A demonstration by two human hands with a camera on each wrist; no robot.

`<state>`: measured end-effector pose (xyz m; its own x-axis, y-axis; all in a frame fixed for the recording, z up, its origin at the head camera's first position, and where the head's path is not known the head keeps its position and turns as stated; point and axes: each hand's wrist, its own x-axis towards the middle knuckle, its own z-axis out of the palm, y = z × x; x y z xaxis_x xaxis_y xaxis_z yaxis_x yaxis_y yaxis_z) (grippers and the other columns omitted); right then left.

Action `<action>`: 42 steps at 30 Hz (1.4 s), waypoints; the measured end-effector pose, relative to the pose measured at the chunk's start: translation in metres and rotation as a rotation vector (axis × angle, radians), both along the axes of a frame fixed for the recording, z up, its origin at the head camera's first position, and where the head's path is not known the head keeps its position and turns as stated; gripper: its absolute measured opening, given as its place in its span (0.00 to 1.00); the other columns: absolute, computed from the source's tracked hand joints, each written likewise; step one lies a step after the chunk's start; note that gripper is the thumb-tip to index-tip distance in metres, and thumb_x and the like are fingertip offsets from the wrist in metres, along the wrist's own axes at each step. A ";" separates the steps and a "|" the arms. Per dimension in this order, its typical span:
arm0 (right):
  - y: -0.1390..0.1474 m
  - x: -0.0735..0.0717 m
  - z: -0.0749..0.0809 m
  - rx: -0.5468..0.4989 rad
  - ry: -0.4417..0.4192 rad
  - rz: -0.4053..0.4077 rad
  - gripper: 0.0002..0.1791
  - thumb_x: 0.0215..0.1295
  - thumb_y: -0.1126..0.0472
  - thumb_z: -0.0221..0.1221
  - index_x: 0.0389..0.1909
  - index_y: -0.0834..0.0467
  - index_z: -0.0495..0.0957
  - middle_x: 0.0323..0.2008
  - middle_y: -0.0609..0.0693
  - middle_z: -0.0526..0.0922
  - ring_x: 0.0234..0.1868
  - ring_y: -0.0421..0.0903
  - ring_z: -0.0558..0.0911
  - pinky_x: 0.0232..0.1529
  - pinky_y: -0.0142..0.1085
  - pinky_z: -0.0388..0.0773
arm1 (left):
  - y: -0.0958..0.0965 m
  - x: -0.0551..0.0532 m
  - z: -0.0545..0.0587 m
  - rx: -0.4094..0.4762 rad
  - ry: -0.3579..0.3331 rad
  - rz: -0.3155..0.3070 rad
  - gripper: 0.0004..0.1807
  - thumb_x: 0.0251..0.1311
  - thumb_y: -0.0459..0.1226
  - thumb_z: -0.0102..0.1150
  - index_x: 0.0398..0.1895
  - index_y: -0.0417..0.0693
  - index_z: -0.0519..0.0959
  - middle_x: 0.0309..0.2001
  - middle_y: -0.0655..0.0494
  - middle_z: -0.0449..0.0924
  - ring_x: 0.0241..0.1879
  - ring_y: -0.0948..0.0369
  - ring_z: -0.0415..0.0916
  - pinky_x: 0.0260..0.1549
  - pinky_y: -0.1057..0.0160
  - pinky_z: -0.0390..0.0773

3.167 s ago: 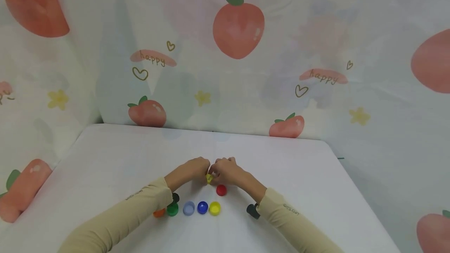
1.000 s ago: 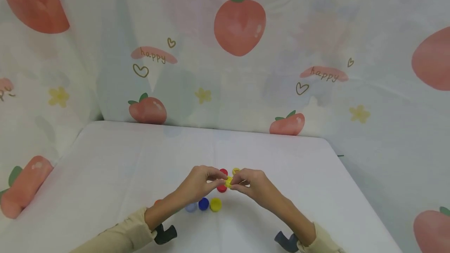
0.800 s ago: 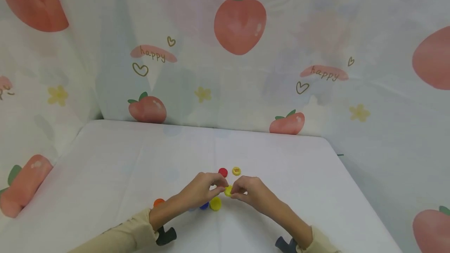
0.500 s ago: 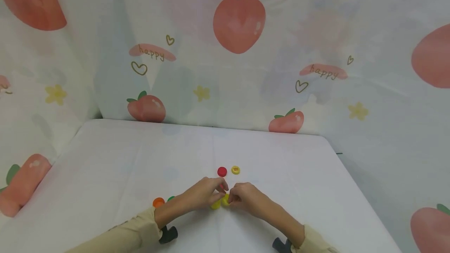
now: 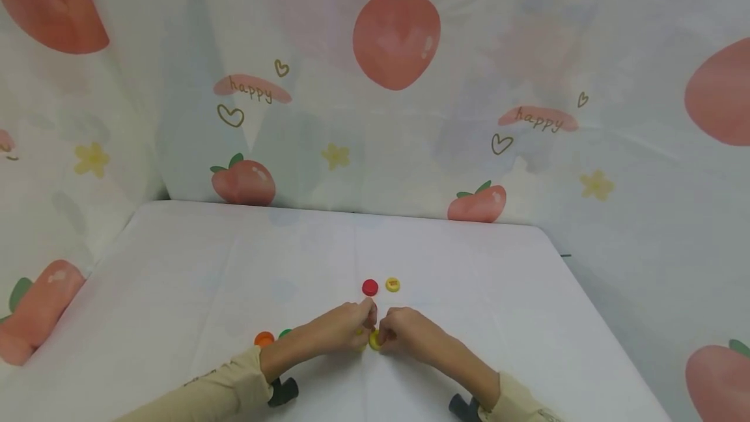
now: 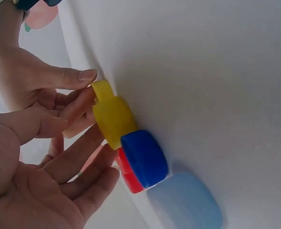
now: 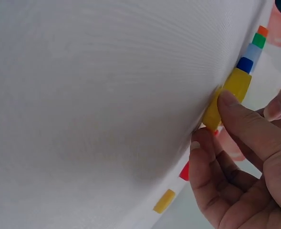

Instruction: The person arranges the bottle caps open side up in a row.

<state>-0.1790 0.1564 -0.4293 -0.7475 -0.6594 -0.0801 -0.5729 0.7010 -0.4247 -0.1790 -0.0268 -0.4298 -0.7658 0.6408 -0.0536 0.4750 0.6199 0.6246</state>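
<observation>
My right hand (image 5: 413, 334) pinches a small yellow bottle cap (image 7: 212, 112) between thumb and fingers, low over the table. That cap stands on edge right beside a larger yellow cap (image 6: 114, 119) at the right end of a row. My left hand (image 6: 30, 191) has its fingers loosely extended, the tips close to the larger yellow cap, thumb apart from it. A blue cap (image 6: 145, 160) and a pale blue cap (image 6: 185, 202) continue the row. Behind the blue one shows part of a red cap (image 6: 130, 176). In the head view, my left hand and forearm hide most of the row.
An orange cap (image 5: 264, 338) and a green cap (image 5: 285, 333) show past my left forearm. Farther back lie another red cap (image 5: 370, 287) and a yellow cap with printing (image 5: 392, 284). The white table (image 5: 281, 239) meets a fruit-patterned cloth (image 5: 398, 148) at its far edge.
Both hands have come nearer the body, and the right has lowered the small yellow cap to the row's right end. The left hand's fingers have come away from it. The back caps are uncovered.
</observation>
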 end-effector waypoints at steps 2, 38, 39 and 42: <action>0.000 0.001 0.001 0.012 0.009 -0.001 0.05 0.49 0.68 0.70 0.26 0.57 0.84 0.23 0.39 0.76 0.25 0.33 0.71 0.30 0.24 0.73 | -0.002 0.001 0.001 0.005 0.008 0.005 0.13 0.54 0.27 0.61 0.37 0.49 0.68 0.35 0.58 0.80 0.34 0.67 0.75 0.27 0.74 0.70; 0.024 -0.008 0.067 -0.074 0.054 -0.357 0.14 0.56 0.55 0.66 0.44 0.53 0.80 0.34 0.43 0.80 0.38 0.43 0.79 0.37 0.37 0.79 | -0.059 0.003 0.040 0.088 0.111 0.318 0.19 0.59 0.45 0.62 0.52 0.50 0.77 0.51 0.55 0.78 0.54 0.53 0.72 0.50 0.51 0.74; 0.024 -0.009 0.065 -0.069 0.053 -0.363 0.14 0.56 0.55 0.66 0.43 0.53 0.80 0.34 0.43 0.80 0.37 0.43 0.79 0.37 0.37 0.79 | -0.059 0.002 0.040 0.087 0.108 0.313 0.19 0.59 0.45 0.62 0.52 0.50 0.77 0.51 0.54 0.77 0.54 0.53 0.72 0.50 0.51 0.73; 0.023 -0.013 0.062 -0.052 0.037 -0.380 0.14 0.56 0.55 0.67 0.43 0.54 0.81 0.33 0.44 0.80 0.37 0.43 0.79 0.37 0.37 0.79 | -0.058 0.000 0.037 0.093 0.116 0.300 0.19 0.60 0.46 0.61 0.52 0.49 0.77 0.51 0.53 0.77 0.55 0.52 0.72 0.51 0.50 0.73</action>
<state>-0.1915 0.1797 -0.3671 -0.9413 -0.3370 -0.0224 -0.2915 0.8443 -0.4497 -0.1790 -0.0846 -0.3924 -0.9187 0.3839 0.0928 0.3510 0.6856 0.6377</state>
